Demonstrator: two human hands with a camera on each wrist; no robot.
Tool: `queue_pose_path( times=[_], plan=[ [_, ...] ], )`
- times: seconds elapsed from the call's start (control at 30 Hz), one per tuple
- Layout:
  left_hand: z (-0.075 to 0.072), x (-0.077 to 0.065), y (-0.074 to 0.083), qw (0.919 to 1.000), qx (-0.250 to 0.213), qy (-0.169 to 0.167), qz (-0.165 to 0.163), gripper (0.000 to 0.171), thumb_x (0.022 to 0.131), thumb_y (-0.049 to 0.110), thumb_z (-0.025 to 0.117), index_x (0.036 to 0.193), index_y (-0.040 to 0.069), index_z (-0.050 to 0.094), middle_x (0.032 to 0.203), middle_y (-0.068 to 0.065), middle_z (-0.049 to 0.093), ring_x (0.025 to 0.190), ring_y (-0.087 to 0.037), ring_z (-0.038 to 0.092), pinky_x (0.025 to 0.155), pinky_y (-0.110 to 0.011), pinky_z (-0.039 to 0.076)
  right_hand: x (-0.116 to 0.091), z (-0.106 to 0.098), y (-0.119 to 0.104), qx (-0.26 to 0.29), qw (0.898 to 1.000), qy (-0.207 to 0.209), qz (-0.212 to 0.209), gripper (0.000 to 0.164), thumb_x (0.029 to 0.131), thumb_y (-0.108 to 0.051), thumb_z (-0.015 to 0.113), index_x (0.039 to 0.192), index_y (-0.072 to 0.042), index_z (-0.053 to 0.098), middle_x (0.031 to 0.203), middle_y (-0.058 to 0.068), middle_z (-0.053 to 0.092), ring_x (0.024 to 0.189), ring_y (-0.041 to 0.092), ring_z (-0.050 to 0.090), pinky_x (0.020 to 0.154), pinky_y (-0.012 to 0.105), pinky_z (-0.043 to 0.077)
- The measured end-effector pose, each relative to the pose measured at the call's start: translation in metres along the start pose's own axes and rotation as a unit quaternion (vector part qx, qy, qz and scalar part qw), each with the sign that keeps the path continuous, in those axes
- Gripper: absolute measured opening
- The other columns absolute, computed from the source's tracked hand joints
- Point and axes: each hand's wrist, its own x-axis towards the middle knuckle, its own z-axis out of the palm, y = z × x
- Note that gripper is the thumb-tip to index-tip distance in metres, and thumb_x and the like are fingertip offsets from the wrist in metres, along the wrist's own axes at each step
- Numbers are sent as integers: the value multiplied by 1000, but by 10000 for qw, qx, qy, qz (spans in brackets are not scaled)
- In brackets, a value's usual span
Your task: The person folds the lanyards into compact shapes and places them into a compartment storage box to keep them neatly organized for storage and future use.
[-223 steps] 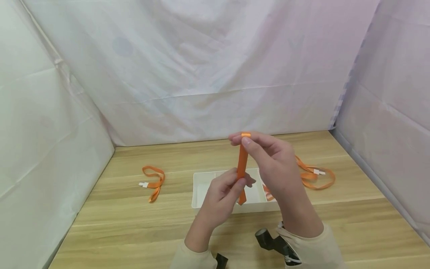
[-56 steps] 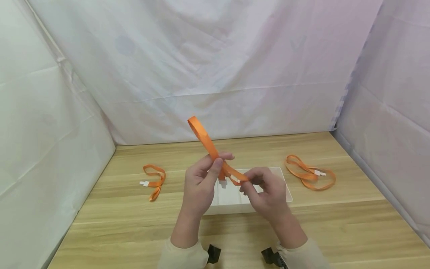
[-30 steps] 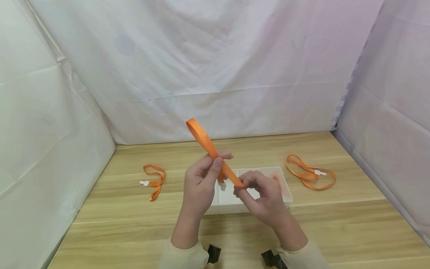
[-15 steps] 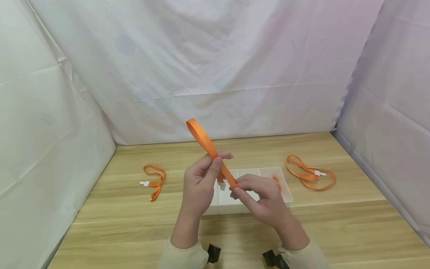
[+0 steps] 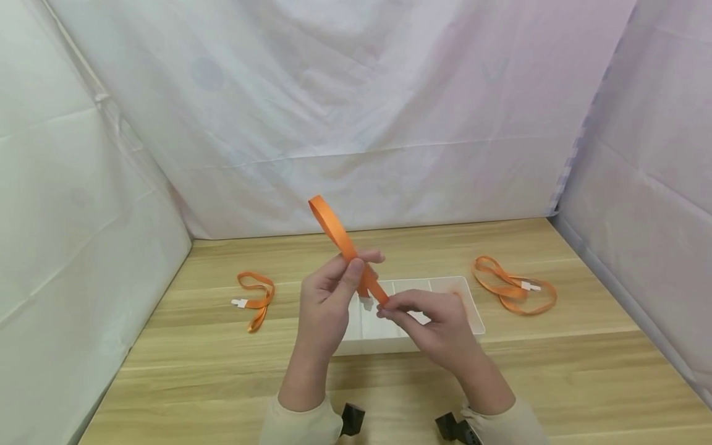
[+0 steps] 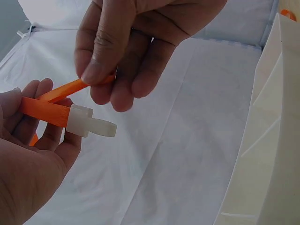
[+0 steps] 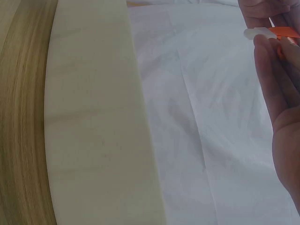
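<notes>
In the head view, pinching an orange lanyard [image 5: 336, 230] at its crossing with the left hand [image 5: 322, 309], looping up above that thumb; clamping a lower strand in the right hand [image 5: 439, 318], just beside the left; set beneath both, a white tray [image 5: 384, 346]; lying well outside the left hand, a second lanyard [image 5: 258, 304], and outside the right, a third lanyard [image 5: 508, 292]; in the left wrist view, dangling a white clip [image 6: 78, 120] just past the left fingers; in the right wrist view, partly cropped, so cannot tell each grip; could spring open from a slackening left thumb, or twist from uneven right-hand pulling.
</notes>
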Motion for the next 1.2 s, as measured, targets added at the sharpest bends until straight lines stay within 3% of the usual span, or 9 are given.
queue_pose_path(
  times=[0.1,0.27,0.43,0.73,0.83,0.93,1.07,1.2],
  plan=[
    [0,0,0,10000,-60,-48,5,24,109,13,59,120,2,77,107,-14,78,98,-18,71,86,-30,59,0,1,3,-750,9967,95,-305,8,99,-10,75,101,-2,79,88,11,80,81,19,78,83,21,63],
    [1,-1,2,9995,-248,-172,25,25,109,12,59,121,-2,76,107,-21,77,103,-21,71,90,-33,60,-1,3,6,-1260,9908,250,-436,19,101,-20,75,108,-3,80,95,13,81,88,24,79,93,21,61],
    [4,-2,3,9989,-425,-183,-64,27,109,12,58,121,-5,74,107,-28,73,103,-24,70,88,-32,61,2,11,5,-1304,9900,351,-408,26,97,-25,80,110,-2,79,96,12,81,89,24,78,95,21,61],
    [6,-1,3,9991,-381,-123,-107,25,109,12,59,121,-2,76,107,-17,77,101,-17,70,91,-32,59,3,19,1,-1095,9924,508,-250,13,97,-12,79,104,-1,80,91,12,81,85,21,79,88,20,62],
    [6,-1,3,9993,-343,-94,-138,25,109,13,59,122,-1,76,108,-21,76,102,-18,70,92,-32,59,2,18,0,-1054,9928,556,-113,10,93,-5,82,101,-1,81,88,12,82,82,20,80,83,20,63],
    [5,0,3,9995,-274,22,-184,25,110,14,58,122,2,76,108,-22,76,105,-20,70,97,-33,58,1,18,-2,-1064,9925,584,153,18,84,5,85,99,-3,82,85,10,82,79,16,80,78,19,63],
    [1,2,3,9990,-234,347,-145,27,111,17,55,120,3,76,107,-12,78,106,-20,71,105,-36,55,-1,16,-5,-994,9909,513,750,29,77,11,87,100,-6,80,85,9,82,79,13,81,77,19,63],
    [-4,5,3,9967,-235,768,-122,30,113,18,52,119,0,75,107,3,78,104,-20,72,103,-37,58,-3,13,-10,-981,9852,279,1375,31,80,8,87,105,-8,76,86,7,83,81,13,82,75,19,63]
  ],
)
